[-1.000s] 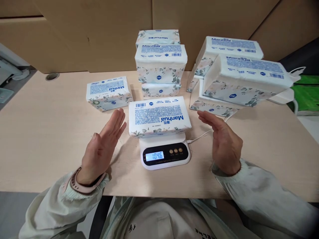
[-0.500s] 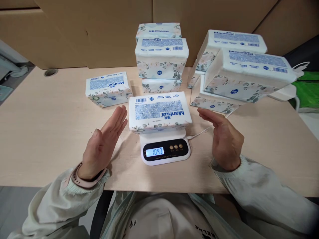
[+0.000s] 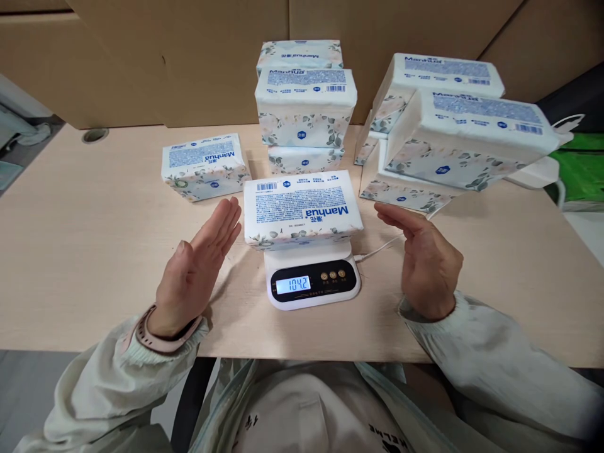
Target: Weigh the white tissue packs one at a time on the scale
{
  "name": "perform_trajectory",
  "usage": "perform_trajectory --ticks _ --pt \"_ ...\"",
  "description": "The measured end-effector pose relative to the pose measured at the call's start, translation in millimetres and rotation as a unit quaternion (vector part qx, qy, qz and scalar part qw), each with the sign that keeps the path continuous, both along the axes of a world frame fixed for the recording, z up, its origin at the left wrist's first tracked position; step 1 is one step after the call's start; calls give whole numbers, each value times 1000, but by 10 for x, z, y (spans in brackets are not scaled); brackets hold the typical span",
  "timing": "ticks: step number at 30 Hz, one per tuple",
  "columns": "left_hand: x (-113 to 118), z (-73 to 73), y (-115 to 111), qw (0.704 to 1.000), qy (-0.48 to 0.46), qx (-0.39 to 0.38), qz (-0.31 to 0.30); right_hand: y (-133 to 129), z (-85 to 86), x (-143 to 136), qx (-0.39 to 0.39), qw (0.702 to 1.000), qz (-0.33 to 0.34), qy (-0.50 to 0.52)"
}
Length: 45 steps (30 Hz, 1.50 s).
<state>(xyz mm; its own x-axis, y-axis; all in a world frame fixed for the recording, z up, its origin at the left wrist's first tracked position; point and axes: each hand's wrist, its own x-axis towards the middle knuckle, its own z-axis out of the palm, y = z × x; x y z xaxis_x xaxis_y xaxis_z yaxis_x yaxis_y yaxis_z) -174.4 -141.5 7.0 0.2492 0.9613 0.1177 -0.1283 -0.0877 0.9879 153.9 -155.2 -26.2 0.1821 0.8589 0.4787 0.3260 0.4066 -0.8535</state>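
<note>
A white tissue pack [image 3: 302, 204] with blue print lies on a small white digital scale [image 3: 313, 286], whose lit display reads about 104.2. My left hand [image 3: 195, 270] is held to the left of the pack, fingers stretched out, touching nothing. On the other side, my right hand [image 3: 425, 261] is raised with its palm turned inward and its fingers extended, apart from the pack. Neither hand holds anything. A white cable [image 3: 382, 249] runs into the scale's right side.
One tissue pack [image 3: 205, 167] sits at the back left. Stacked packs [image 3: 306, 113] stand behind the scale, and more stacked packs [image 3: 472, 138] at the back right. Cardboard [image 3: 212, 63] lines the table's [image 3: 94, 251] back edge, beside a cable hole [image 3: 95, 135].
The scale's reading has dropped from about 104.3 to 104.2. Both hands have stayed in place.
</note>
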Motion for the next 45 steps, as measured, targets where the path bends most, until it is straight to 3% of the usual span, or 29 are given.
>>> perform_trajectory --ticks 9,17,22,25,29,33,38,41,43,45 --pt "1 23 0 1000 -2 2 1 6 -10 -28 12 1000 -4 22" --pt "15 -24 2 1000 -18 12 -9 3 28 18 -32 999 11 -8" --pt "171 -6 39 997 9 12 -78 91 191 -106 -147 976 139 -80" --pt "171 68 -10 998 12 44 -52 137 438 -329 -146 957 203 -147" --pt "-91 130 -134 992 1 93 86 255 758 -759 -105 935 274 -198" --pt "-459 38 -151 976 46 88 196 512 801 -1214 -116 891 349 -265" --pt "-783 -130 7 967 171 31 187 798 592 -1512 -41 847 251 -467" --pt "-929 -131 184 922 298 140 203 826 536 -1505 3 833 224 -506" --pt "-988 -92 347 891 358 219 172 805 541 -1470 11 829 223 -513" --pt "-1001 -40 536 873 401 248 120 785 559 -1440 10 827 226 -515"
